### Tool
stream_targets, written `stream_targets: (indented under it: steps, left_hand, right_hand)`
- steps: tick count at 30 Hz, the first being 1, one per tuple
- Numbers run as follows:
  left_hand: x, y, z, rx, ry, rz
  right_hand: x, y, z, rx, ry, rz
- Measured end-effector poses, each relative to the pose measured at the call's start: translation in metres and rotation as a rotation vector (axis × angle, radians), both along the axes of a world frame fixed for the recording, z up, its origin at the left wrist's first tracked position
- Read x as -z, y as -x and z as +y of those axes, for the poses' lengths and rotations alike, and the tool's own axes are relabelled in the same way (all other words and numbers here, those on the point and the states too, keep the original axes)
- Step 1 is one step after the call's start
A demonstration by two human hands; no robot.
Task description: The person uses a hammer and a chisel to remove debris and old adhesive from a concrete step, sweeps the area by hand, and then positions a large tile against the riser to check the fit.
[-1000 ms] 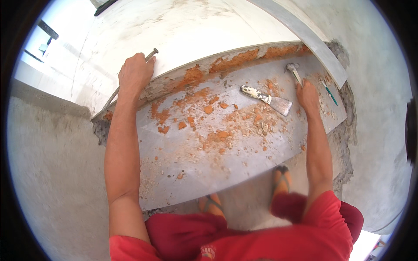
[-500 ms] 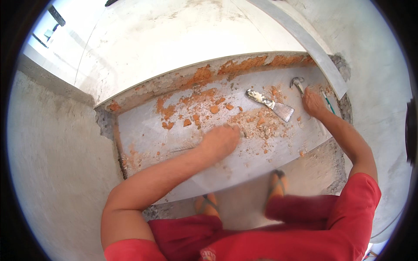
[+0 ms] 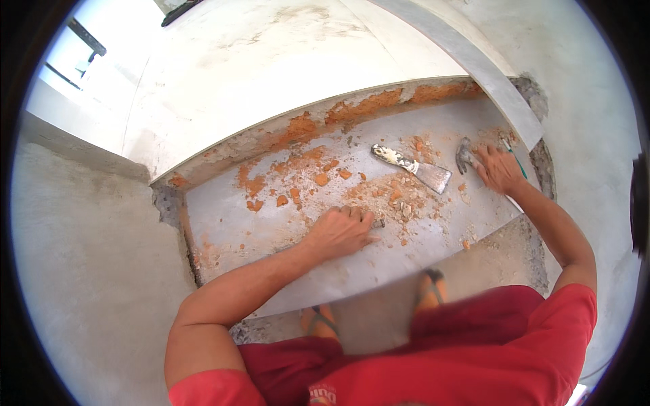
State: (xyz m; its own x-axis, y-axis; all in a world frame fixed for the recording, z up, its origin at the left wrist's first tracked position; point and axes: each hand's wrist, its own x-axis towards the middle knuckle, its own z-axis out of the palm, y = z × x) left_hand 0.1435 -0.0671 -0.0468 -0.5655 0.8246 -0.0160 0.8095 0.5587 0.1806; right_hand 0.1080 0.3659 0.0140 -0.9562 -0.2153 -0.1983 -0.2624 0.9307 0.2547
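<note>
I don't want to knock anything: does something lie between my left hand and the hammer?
Yes: in a straight line, the scraper and some rubble lie between your left hand and the hammer. Nothing visible parts the hammer from your right hand.

Two hands (image 3: pixel 342 232) (image 3: pixel 500 169), one hammer (image 3: pixel 464 155), one scraper (image 3: pixel 413 168) and one rod (image 3: pixel 379 223) show.

Pale printed lettering (image 3: pixel 323 394) on the front of a red shirt (image 3: pixel 440 380), small, partly blurred, near the lower edge
</note>
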Motion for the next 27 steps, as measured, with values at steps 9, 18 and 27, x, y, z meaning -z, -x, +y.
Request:
stream_targets:
  steps: [9,18,27]
  left_hand:
    - [-0.006,0.053,-0.118,-0.941,-0.239,0.124]
    - [0.027,0.077,-0.091,-1.121,-0.481,0.058]
    - [0.026,0.083,-0.1,-0.471,-0.785,-0.172]
  right_hand:
    - [0.047,0.099,-0.192,-0.107,0.625,-0.056]
    - [0.073,0.095,-0.264,-0.382,0.74,-0.087]
    - [0.086,0.132,-0.298,-0.703,0.895,-0.156]
